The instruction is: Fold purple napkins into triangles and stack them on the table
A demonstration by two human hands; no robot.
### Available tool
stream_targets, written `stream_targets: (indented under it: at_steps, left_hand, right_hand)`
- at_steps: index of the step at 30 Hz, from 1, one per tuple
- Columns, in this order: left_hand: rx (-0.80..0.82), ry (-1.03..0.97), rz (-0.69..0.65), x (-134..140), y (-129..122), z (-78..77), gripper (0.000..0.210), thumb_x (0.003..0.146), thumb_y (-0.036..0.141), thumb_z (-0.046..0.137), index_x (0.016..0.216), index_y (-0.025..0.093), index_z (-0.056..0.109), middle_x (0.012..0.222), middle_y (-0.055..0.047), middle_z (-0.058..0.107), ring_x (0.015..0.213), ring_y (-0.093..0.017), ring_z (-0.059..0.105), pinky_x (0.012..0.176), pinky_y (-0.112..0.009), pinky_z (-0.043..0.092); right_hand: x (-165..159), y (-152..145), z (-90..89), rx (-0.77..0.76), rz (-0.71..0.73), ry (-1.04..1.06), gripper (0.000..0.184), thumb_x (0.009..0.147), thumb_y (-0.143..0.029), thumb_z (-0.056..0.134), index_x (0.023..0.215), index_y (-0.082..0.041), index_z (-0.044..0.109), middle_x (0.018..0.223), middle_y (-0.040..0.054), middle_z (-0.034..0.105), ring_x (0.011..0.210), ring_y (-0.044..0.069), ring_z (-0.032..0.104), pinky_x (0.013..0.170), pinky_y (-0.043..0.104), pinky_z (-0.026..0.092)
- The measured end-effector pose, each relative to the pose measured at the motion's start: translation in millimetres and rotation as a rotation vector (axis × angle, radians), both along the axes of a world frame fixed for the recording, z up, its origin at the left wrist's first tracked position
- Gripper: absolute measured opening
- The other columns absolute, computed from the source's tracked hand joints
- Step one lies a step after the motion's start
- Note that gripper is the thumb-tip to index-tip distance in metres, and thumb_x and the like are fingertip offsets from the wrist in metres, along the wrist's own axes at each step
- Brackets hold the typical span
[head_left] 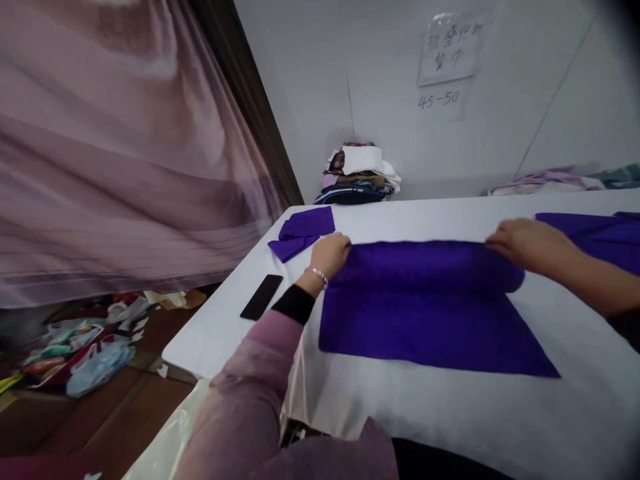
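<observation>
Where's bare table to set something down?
Bare table: near-left corner, short of the black slab; strip between the held purple cloth and far edge; patch right of that cloth, below the right forearm in view. Crowded: far-left, where a smaller purple cloth, the slab and left hand sit close.

A flat black rectangle (262, 297) lies on the left part of the white table (210, 340). At the table's far edge sits a stack of folded clothes (357, 180), white and plaid pieces on top; farther right along that edge is lilac and white fabric (545, 181). The wall (385, 87) behind the table bears a handwritten paper sign (447, 53), with "45-50" below. Left of the table hangs a pinkish curtain (125, 153), and plastic bags (100, 367) lie lower down.
</observation>
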State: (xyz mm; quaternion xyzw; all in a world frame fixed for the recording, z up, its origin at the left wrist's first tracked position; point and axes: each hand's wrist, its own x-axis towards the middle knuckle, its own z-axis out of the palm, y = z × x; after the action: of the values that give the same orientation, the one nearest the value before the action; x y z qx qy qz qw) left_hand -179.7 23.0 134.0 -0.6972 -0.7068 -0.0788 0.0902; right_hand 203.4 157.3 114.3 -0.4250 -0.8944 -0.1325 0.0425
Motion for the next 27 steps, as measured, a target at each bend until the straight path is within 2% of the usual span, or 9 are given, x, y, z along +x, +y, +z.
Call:
stream_targets:
  at_steps: [3,5,7,10,12,15,19,23,27]
  left_hand:
    - [0.049,-0.008,0.079,-11,58,15.4,0.023,0.092,0.026,0.041,0.098,0.02,0.062,0.103,-0.007,0.061,0.099,-0.021,0.055,0.082,-0.031,0.04]
    - [0.101,-0.054,0.158,-16,88,19.7,0.025,0.093,0.027,0.039,0.104,0.02,0.06,0.107,-0.007,0.061,0.101,-0.021,0.055,0.085,-0.032,0.04]
    - [0.168,-0.115,0.225,-21,105,17.6,0.028,0.093,0.029,0.039,0.113,0.019,0.057,0.115,-0.008,0.059,0.106,-0.021,0.053,0.088,-0.032,0.039]
    - [0.254,-0.165,0.223,-30,104,1.0,0.038,0.09,0.032,0.047,0.125,0.017,0.047,0.131,-0.009,0.05,0.118,-0.023,0.045,0.096,-0.035,0.036]
    - [0.221,-0.174,0.165,-37,87,-17.5,0.044,0.087,0.031,0.052,0.127,0.015,0.045,0.134,-0.01,0.048,0.123,-0.023,0.041,0.1,-0.035,0.034]
    - [0.033,-0.223,0.125,-47,44,-49.3,0.035,0.089,0.03,0.05,0.122,0.017,0.051,0.127,-0.008,0.053,0.119,-0.02,0.046,0.1,-0.03,0.035]
    - [-0.057,-0.239,0.155,-52,-26,-84.6,0.025,0.086,0.029,0.056,0.108,0.017,0.06,0.107,-0.006,0.062,0.1,-0.018,0.058,0.088,-0.026,0.044]
    - [-0.131,-0.288,0.219,-40,-84,-101.2,0.03,0.085,0.035,0.056,0.112,0.022,0.057,0.108,-0.004,0.059,0.098,-0.017,0.058,0.084,-0.025,0.045]
    - [-0.173,-0.303,0.257,-19,-110,-103.1,0.03,0.085,0.033,0.056,0.113,0.024,0.055,0.109,-0.003,0.057,0.097,-0.016,0.058,0.084,-0.026,0.044]
  right_hand:
    - [-35,38,35.0,-0.006,-0.2,0.07,0.076,0.086,-0.049,0.013,0.099,0.003,0.067,0.095,0.017,0.064,0.101,0.028,0.057,0.068,0.036,0.035]
    - [-54,55,48.9,0.025,-0.287,0.228,0.088,0.082,-0.051,0.004,0.104,0.013,0.06,0.097,0.0213,0.062,0.104,0.033,0.054,0.065,0.039,0.034]
    - [-67,62,50.4,0.023,-0.263,0.428,0.089,0.081,-0.052,0.007,0.113,0.019,0.05,0.098,0.0234,0.062,0.101,0.032,0.055,0.067,0.036,0.035]
    - [-75,50,27.9,-0.108,-0.106,0.617,0.08,0.085,-0.05,0.022,0.129,0.016,0.035,0.103,0.0221,0.064,0.096,0.023,0.06,0.074,0.029,0.039]
    - [-70,29,0.6,-0.232,0.002,0.618,0.069,0.086,-0.046,0.033,0.13,0.007,0.043,0.107,0.0178,0.066,0.097,0.021,0.061,0.081,0.03,0.042]
    - [-45,-12,-46.4,-0.373,0.148,0.552,0.044,0.084,-0.042,0.045,0.108,-0.012,0.067,0.108,0.0093,0.068,0.103,0.022,0.062,0.092,0.036,0.045]
    - [5,-72,-95.3,-0.411,0.206,0.484,0.036,0.086,-0.042,0.045,0.107,-0.022,0.068,0.11,0.0054,0.068,0.104,0.025,0.062,0.094,0.043,0.048]
    - [42,-132,-116.6,-0.391,0.168,0.441,0.039,0.085,-0.047,0.047,0.112,-0.026,0.067,0.115,0.0055,0.066,0.108,0.026,0.06,0.093,0.044,0.049]
    - [47,-168,-121.9,-0.322,0.181,0.395,0.044,0.081,-0.05,0.053,0.119,-0.03,0.062,0.124,0.0054,0.06,0.111,0.028,0.058,0.09,0.042,0.052]
